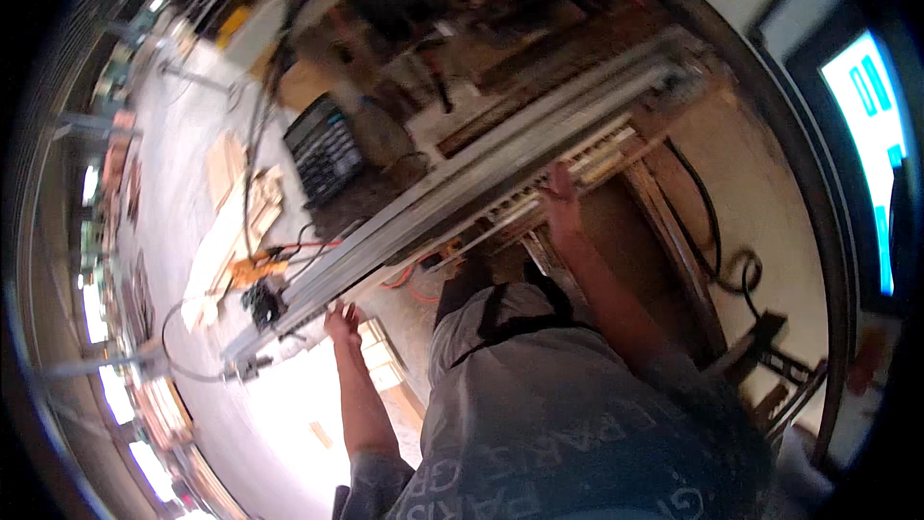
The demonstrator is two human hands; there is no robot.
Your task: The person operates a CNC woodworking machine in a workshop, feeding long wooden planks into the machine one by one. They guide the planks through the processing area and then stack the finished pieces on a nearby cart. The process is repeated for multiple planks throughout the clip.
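Observation:
A long grey metal rail (423, 217) crosses the view at a slant, from the lower left to the upper right. Along its near side runs a long thin pale strip (496, 221), blurred, with dark gaps showing beside it. My left hand (343, 324) has its fingers bent at the strip's lower-left part. Further up, my right hand (561, 197) curls its fingers over the same strip. Motion blur softens the fingertips of both hands. What the strip is made of, I cannot tell.
Behind the rail sits a dark keypad (325, 149) with many keys. Pale boards (231, 231) lie on the floor at left, near a yellow-orange tool (252, 270). Black cables hang around. A wooden frame leg (674, 250) stands right of me; a lit screen (866, 125) is far right.

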